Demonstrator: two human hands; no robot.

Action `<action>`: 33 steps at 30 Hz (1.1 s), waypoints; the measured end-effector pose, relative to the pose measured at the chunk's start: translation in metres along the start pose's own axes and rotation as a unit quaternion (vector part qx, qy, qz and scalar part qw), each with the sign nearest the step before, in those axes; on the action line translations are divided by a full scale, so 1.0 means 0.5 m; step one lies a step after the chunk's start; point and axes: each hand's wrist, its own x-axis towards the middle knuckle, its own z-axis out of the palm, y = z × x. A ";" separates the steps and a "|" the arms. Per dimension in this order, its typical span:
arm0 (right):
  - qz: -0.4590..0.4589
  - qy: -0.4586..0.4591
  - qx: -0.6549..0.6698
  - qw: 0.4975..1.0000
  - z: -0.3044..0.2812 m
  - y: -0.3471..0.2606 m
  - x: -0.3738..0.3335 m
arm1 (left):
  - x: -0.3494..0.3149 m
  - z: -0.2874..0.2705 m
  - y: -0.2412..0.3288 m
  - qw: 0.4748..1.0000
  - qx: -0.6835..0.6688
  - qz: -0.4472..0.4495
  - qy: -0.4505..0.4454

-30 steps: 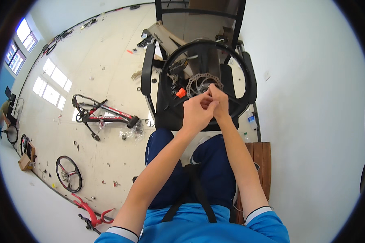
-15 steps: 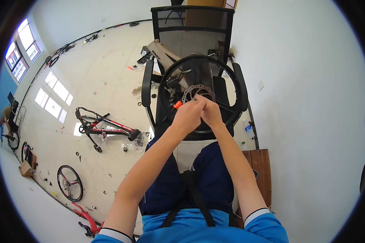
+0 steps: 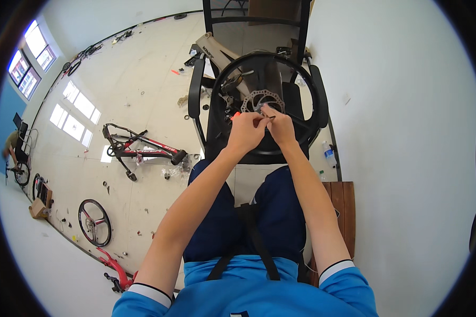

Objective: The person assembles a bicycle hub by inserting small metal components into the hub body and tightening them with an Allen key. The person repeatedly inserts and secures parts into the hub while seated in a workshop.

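A black bicycle wheel (image 3: 320, 98) lies across the seat of a black armchair (image 3: 195, 90) in front of me. At its hub is a silver, perforated brake disc (image 3: 246, 103). Both hands meet over the disc's near side. My left hand (image 3: 246, 132) is pinched closed, thumb and forefinger together beside the right fingertips. My right hand (image 3: 281, 128) also has its fingers drawn together at the hub. Whatever small thing lies between the fingertips is too small to name. A small orange piece (image 3: 236, 115) shows just beyond my left knuckles.
An off-white bicycle frame (image 3: 217, 51) leans behind the wheel. On the floor to the left lie a black-and-red frame (image 3: 148, 149), another wheel (image 3: 109, 224) and a red fork-like part (image 3: 116, 267). A wooden bench (image 3: 344, 211) and a bottle (image 3: 329, 154) stand right, near the wall.
My view has tilted, so the chair and wheel sit higher in the picture. My hands have drawn slightly apart, and the right fingers now show more over the hub.
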 end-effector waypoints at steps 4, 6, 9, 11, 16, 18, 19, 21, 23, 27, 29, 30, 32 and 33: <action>0.017 0.008 0.002 1.000 -0.002 0.003 0.004 | 0.004 0.011 0.031 1.000 0.000 -0.007 0.016; 0.019 -0.004 -0.008 1.000 -0.004 -0.005 0.010 | 0.012 0.017 0.013 0.997 -0.047 -0.060 0.011; -0.006 0.058 -0.003 0.998 0.005 -0.002 0.002 | 0.019 0.035 0.017 0.997 -0.012 -0.060 0.038; -0.009 0.075 -0.006 0.997 0.006 0.003 -0.002 | 0.028 0.045 0.019 0.996 0.017 -0.082 0.033; 0.078 -0.048 -0.001 0.996 -0.015 -0.001 -0.012 | 0.054 0.028 0.034 0.861 -0.301 -0.403 -0.076; 0.036 -0.033 -0.024 0.999 -0.008 0.002 -0.010 | 0.052 0.036 0.014 0.844 -0.337 -0.413 -0.065; 0.019 -0.024 -0.036 0.999 -0.008 0.003 -0.009 | 0.050 0.040 0.013 0.835 -0.353 -0.418 -0.063; 0.002 -0.018 -0.053 0.998 -0.006 0.006 -0.002 | 0.053 0.035 0.006 0.827 -0.369 -0.419 -0.060; -0.021 -0.013 -0.078 0.997 -0.005 0.010 -0.004 | 0.053 0.026 0.009 0.833 -0.365 -0.410 -0.069; -0.047 0.002 -0.116 0.992 0.008 0.022 0.009 | 0.057 0.025 -0.007 0.926 -0.213 -0.307 -0.059; -0.047 0.013 -0.120 0.992 0.010 0.033 0.013 | 0.059 0.026 0.011 0.975 -0.081 -0.200 -0.043; -0.048 0.018 -0.116 0.992 0.010 0.037 0.010 | 0.048 0.024 0.018 0.988 -0.030 -0.143 -0.048; -0.043 0.026 -0.109 0.993 0.015 0.030 0.013 | 0.031 0.028 0.000 0.976 -0.128 -0.172 -0.035; -0.035 0.025 -0.110 0.993 0.019 0.027 0.015 | 0.021 0.030 -0.009 0.966 -0.177 -0.186 -0.028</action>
